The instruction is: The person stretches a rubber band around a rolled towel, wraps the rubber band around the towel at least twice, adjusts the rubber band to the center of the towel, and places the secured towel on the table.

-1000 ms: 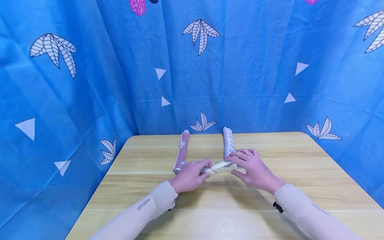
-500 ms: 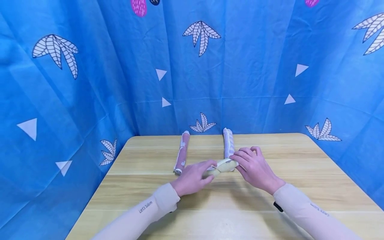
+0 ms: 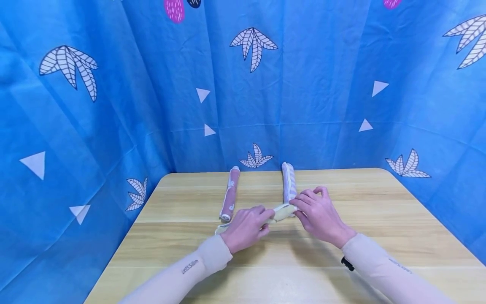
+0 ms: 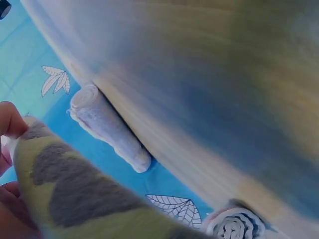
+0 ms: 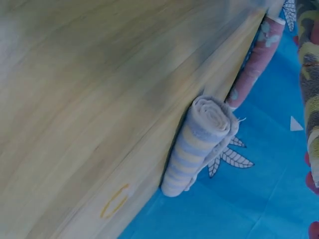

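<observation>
A yellow-green and grey rolled towel is held up between the hands above the table. My left hand grips its middle part, fingers curled over it; the towel's left end pokes out behind this hand. At the other end, my right hand pinches the towel between thumb and fingers. The left wrist view shows its grey-patterned side up close, while the right wrist view catches only a strip of it along the right edge. Just beyond the right hand lies a striped lilac towel roll.
A pink towel roll lies beyond the left hand, roughly parallel to the striped one. Both rolls rest on the wooden table. A blue patterned curtain hangs around the table's back and sides.
My left hand has turned and closed further over the towel, whose left end now shows behind that hand. The right hand keeps its pinch nearly in place. The other rolls lie still.
</observation>
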`<state>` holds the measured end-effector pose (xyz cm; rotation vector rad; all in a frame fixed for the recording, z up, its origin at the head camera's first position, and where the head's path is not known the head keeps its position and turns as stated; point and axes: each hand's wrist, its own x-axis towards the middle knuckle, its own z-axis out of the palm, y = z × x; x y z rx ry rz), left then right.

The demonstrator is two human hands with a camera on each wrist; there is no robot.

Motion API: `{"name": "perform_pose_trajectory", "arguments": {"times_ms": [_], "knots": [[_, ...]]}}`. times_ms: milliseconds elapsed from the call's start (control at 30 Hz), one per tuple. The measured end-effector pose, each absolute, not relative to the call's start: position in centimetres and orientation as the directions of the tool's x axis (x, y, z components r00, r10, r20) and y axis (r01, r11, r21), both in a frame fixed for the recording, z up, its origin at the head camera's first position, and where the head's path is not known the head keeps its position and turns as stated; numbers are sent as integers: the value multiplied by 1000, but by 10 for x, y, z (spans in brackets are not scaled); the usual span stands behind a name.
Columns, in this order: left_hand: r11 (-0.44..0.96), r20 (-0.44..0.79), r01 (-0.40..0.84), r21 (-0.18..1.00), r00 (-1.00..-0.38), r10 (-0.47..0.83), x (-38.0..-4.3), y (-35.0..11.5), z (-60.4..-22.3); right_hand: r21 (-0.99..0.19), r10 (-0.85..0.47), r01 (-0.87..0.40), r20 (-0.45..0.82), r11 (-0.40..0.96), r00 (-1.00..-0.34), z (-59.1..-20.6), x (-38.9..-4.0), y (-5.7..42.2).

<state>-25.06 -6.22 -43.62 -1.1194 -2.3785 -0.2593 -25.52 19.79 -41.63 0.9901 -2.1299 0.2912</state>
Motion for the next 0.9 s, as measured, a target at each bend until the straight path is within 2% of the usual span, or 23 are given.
{"name": "perform_pose_trajectory", "arguments": {"times_ms": [133,267,367,467,733,800,900], "knots": [[650,503,758,-43,-546,670,-254,-62,-440,88,-553,-736,721,671,-418,-415,-256,195],[635,522,770,-60,-518,678,-256,-66,-441,56,-540,-737,718,674,-439,-415,-259,194],[613,534,789,-52,-497,685,-257,-70,-439,14,-516,-732,718,681,-467,-416,-260,195],[603,534,797,-22,-501,682,-257,-73,-437,-54,-483,-718,704,694,-521,-415,-260,196],[628,468,772,98,-593,655,-256,-71,-434,-399,-375,-607,520,688,-767,-410,-256,197],[636,452,761,124,-615,647,-256,-70,-433,-459,-364,-581,477,673,-800,-410,-256,198],[654,414,730,199,-667,619,-256,-69,-431,-468,-378,-586,467,662,-800,-412,-256,201]]}}
